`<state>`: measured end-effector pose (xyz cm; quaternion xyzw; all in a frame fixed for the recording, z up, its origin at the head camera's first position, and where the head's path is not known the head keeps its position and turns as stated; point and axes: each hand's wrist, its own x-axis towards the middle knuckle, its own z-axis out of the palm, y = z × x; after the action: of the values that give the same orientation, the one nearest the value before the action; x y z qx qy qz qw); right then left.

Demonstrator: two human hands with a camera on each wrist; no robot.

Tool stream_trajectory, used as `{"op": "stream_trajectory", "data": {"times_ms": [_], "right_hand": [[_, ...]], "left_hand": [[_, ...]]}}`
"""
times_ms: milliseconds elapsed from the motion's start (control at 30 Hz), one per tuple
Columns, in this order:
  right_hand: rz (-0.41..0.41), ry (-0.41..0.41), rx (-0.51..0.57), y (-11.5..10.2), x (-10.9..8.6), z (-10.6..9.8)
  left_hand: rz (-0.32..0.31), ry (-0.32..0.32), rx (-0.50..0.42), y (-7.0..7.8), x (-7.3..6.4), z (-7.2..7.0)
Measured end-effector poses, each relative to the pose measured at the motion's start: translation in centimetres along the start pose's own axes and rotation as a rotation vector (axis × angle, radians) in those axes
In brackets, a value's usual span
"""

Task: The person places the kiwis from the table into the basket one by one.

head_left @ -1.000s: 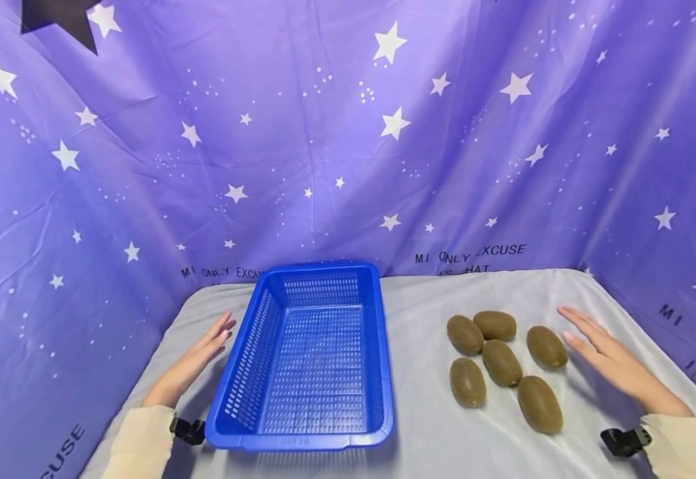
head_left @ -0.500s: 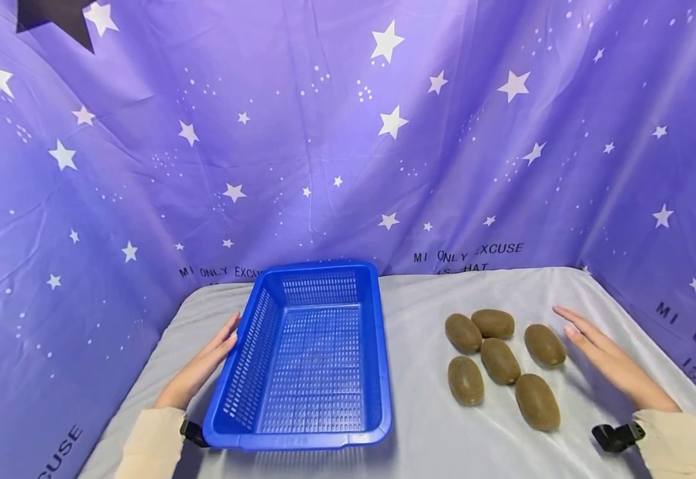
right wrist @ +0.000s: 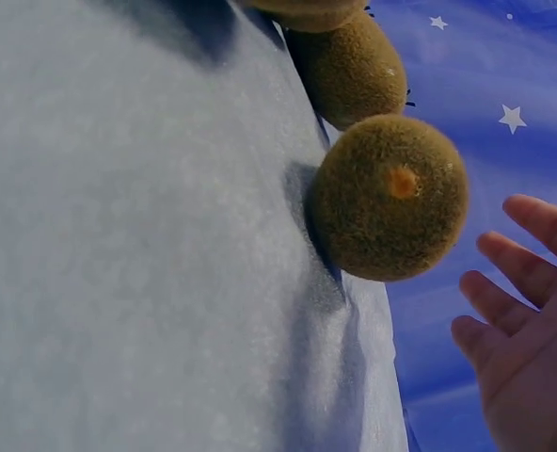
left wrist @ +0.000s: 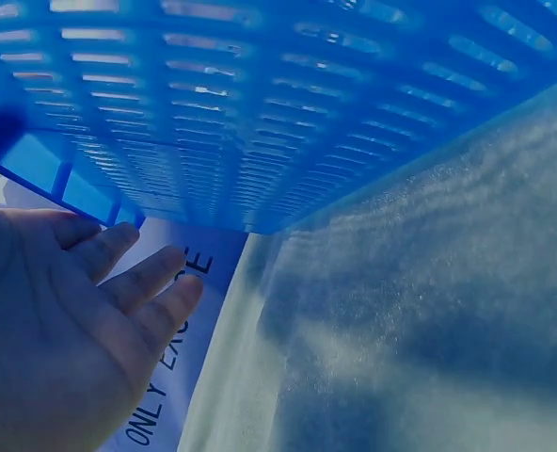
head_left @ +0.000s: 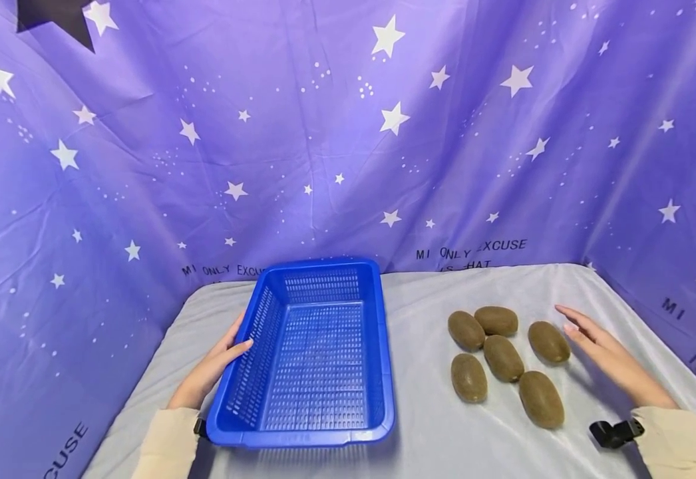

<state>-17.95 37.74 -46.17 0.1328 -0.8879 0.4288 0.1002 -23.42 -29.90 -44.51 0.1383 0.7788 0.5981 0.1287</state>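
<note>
A blue plastic basket (head_left: 318, 372) with slotted walls and nothing inside stands on the left of the table. At its left rim is my left hand (head_left: 216, 364); the thumb lies over the rim and the fingers are outside, below it. The left wrist view shows those fingers of the left hand (left wrist: 81, 320) slightly bent beside the slotted wall (left wrist: 222, 113). Several brown, fuzzy kiwifruit (head_left: 504, 359) lie on the right. My right hand (head_left: 611, 362) hovers beside the rightmost kiwifruit (head_left: 549, 342), fingers extended, apart from it and holding nothing.
A pale grey cloth (head_left: 420, 399) covers the table. Purple curtains (head_left: 324, 133) with white stars and lettering close off the back and both sides. Grey cloth separates the basket from the fruit. A black wrist camera (head_left: 616, 434) sits at the right sleeve.
My left hand has moved right, from beside the basket onto its left rim, with the thumb now over the edge. The right hand shifted slightly left. Basket and kiwifruit stay in place.
</note>
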Motion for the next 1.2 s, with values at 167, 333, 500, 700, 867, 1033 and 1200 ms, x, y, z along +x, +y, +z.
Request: {"op": "stream_trajectory", "data": {"times_ms": [167, 333, 500, 700, 867, 1033, 1200], "right_hand": [[0.045, 0.03, -0.017, 0.2, 0.2, -0.1], [0.075, 0.018, -0.033, 0.1, 0.4, -0.2], [0.088, -0.03, -0.014, 0.0, 0.7, 0.2], [0.094, -0.069, 0.03, 0.2, 0.4, 0.2], [0.063, -0.11, 0.09, 0.5, 0.3, 0.2], [-0.007, -0.158, 0.185, 1.0, 0.4, 0.3], [-0.105, -0.211, 0.323, 2.0, 0.4, 0.6]], "left_hand": [[0.038, -0.024, -0.057, -0.2, 0.3, 0.0], [0.068, -0.033, -0.09, -0.1, 0.5, 0.0], [0.034, -0.008, -0.127, -0.1, 0.0, 0.3], [0.047, -0.022, -0.211, 0.1, -0.1, 0.5], [0.061, -0.029, -0.236, -0.1, 0.0, 0.6], [0.065, -0.023, -0.245, -0.1, 0.1, 0.5], [0.068, -0.043, -0.249, -0.1, 0.0, 0.4]]}}
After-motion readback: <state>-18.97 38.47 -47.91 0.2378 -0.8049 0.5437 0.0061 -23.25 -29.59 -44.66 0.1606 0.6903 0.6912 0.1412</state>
